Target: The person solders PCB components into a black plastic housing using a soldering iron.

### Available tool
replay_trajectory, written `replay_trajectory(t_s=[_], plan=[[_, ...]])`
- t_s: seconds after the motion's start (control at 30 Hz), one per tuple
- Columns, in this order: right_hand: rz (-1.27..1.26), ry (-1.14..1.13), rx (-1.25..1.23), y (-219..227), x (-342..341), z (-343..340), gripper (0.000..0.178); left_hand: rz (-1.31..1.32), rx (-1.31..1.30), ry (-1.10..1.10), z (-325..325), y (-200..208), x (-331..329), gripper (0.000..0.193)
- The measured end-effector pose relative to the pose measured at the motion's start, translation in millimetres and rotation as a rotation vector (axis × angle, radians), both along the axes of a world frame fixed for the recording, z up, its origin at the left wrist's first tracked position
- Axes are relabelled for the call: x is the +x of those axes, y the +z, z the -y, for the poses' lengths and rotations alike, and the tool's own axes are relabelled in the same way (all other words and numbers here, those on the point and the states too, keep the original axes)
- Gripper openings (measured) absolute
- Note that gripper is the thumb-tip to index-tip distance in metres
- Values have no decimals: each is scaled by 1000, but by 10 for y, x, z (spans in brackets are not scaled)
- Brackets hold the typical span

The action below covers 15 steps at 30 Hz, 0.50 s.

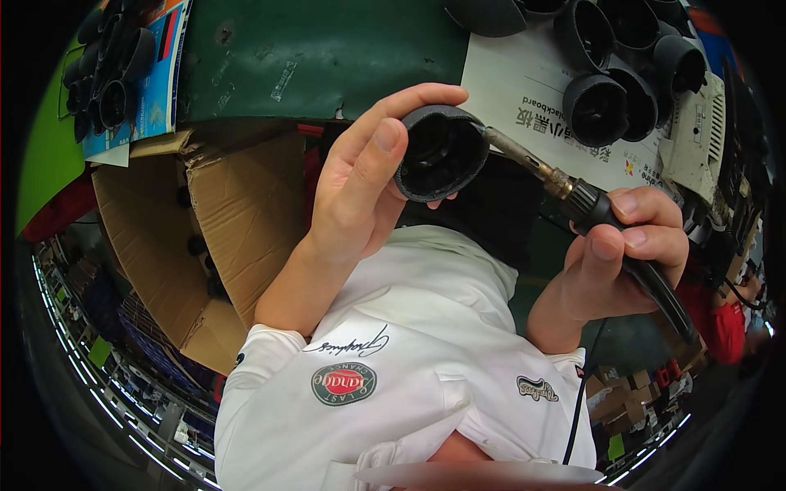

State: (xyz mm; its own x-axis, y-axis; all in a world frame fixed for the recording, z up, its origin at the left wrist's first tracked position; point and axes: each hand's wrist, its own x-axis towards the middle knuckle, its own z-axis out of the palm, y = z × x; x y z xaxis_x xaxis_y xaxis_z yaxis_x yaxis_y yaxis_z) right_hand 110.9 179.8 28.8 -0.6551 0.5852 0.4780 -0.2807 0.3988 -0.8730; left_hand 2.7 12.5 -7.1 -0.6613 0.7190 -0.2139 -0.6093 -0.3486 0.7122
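Note:
Wrapped around a black, round, cup-shaped part (422, 184) is my left hand (360, 176), its thumb and fingers on the outer wall. The hollow side of the part faces up, and its inside is dark. My right hand (626, 254) grips the black handle of a soldering iron (591, 203), whose metal shaft points up and left. The iron's tip meets the right side of the part's rim; whether it touches or sits just off it I cannot tell.
More black cup-shaped parts (583, 37) lie on white printed card (503, 78) at the far right, with others (116, 102) at the far left. A pale vented device (696, 135) stands at right. An open cardboard box (246, 221) is below the green table's (327, 57) edge.

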Motion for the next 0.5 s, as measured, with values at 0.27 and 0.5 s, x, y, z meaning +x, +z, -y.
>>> replay_trajectory(t_s=[0.27,0.5], plan=[[-1,38,31,12,-43,-26,35,2,-8,-2,5,16,-2,48],[-16,43,63,-3,-46,-28,34,-1,-23,1,3,23,-4,48]])
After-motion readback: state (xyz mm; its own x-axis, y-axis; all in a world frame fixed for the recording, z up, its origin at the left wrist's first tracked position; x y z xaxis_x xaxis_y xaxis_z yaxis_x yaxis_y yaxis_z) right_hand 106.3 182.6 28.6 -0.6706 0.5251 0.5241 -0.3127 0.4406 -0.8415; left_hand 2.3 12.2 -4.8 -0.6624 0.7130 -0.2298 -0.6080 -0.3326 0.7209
